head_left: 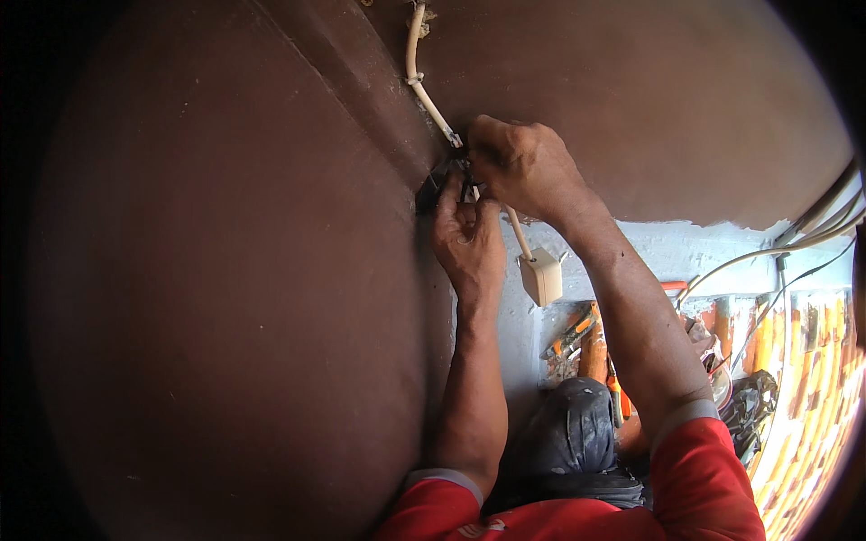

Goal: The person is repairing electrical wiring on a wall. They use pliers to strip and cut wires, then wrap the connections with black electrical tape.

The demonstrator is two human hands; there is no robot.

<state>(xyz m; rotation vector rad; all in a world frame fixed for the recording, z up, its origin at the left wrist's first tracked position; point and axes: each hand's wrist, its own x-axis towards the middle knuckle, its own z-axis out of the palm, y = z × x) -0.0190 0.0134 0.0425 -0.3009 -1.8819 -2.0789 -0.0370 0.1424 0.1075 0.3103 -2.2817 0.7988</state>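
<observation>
Both my hands meet at the end of a white sheathed cable [437,113] that runs down the brown wall near the corner. My left hand [469,239] comes from below, its thumb and fingers closed around thin dark wires by the cable's stripped end. From the right, my right hand [528,167] reaches in with its fingers pinched at the same spot; what they grip is hidden behind them. A black piece [429,189] sits against the wall beside my left fingertips. Below my right hand hangs a cream square box [541,277], joined to a light cable.
Brown wall [225,270] fills the left side. Loose cables [776,252] curve along the right. Near my knee [577,428] lie an orange utility knife [570,334] and orange-handled tools [619,397]. A black plastic bag [753,406] rests by the bamboo-like slats [812,397].
</observation>
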